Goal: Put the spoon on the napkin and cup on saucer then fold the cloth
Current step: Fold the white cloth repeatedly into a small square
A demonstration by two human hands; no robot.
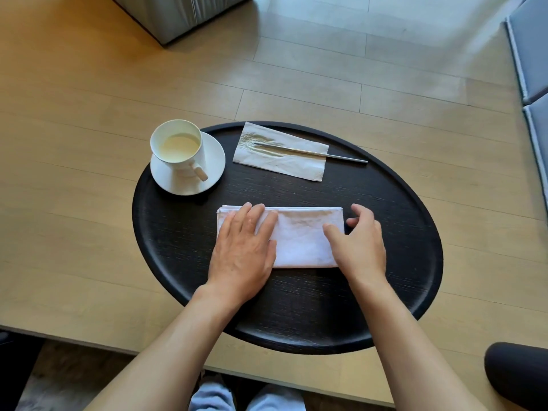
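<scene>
A white cloth [299,235], folded into a rectangle, lies near the middle of the round black table [385,232]. My left hand [243,250] presses flat on its left part, fingers spread. My right hand [360,241] is at the cloth's right edge, thumb on top and fingers curled past the edge; whether it pinches the cloth I cannot tell. A white cup [178,146] holding a pale drink stands on a white saucer [212,161] at the back left. A metal spoon [311,152] lies on the paper napkin [281,164] at the back, its handle sticking out to the right.
The table stands on a light wooden floor. A grey upholstered piece [178,16] is at the far back and grey cushions [530,54] are at the right edge. A dark rounded object [516,375] sits at the lower right. My knees [246,398] show below the table.
</scene>
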